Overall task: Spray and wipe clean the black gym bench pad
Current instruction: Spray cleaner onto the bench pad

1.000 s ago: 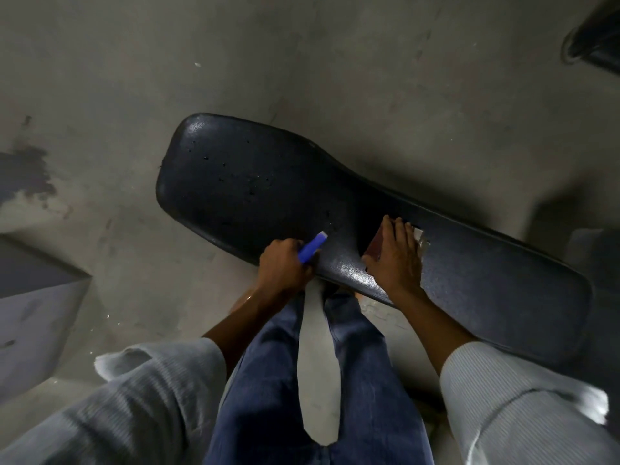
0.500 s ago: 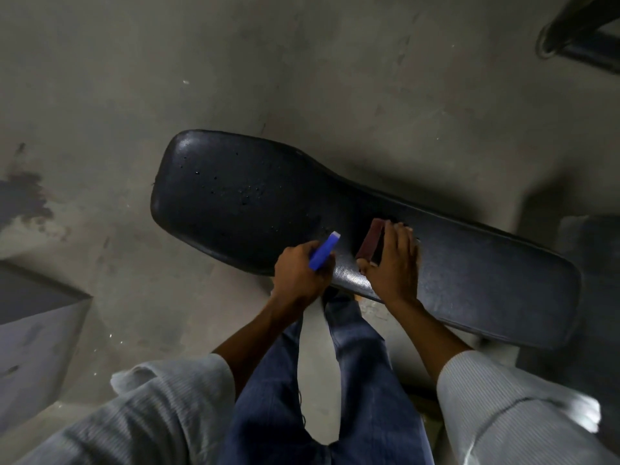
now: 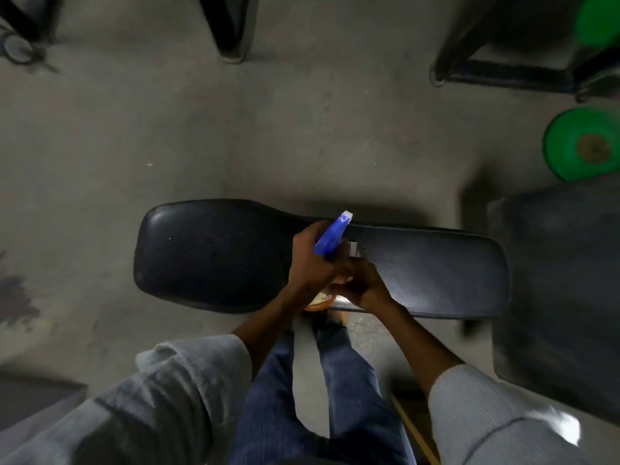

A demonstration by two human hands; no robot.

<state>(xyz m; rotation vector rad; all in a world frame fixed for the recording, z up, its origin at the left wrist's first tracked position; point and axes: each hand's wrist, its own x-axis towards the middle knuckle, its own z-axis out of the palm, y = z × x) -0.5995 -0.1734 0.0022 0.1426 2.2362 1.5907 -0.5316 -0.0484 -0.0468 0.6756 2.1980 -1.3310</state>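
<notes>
Grey concrete floor fills most of what I see, stained dark at far left. On it, 1 black bench pad, lying across the view, wide end to the left, w/ specks on its surface and a glare patch near the close edge. Dark machine frames stand at the top; I count at least 3 legs. 2 green discs at right, one cut off by the corner. 2 arms in pale ribbed sleeves, 2 legs in blue jeans.

Left hand is wrapped round 1 spray bottle, blue head, white nozzle aimed up-right, over the pad's middle. Right hand is curled against the bottle's lower part, touching the left; can't tell if it grips anything.
</notes>
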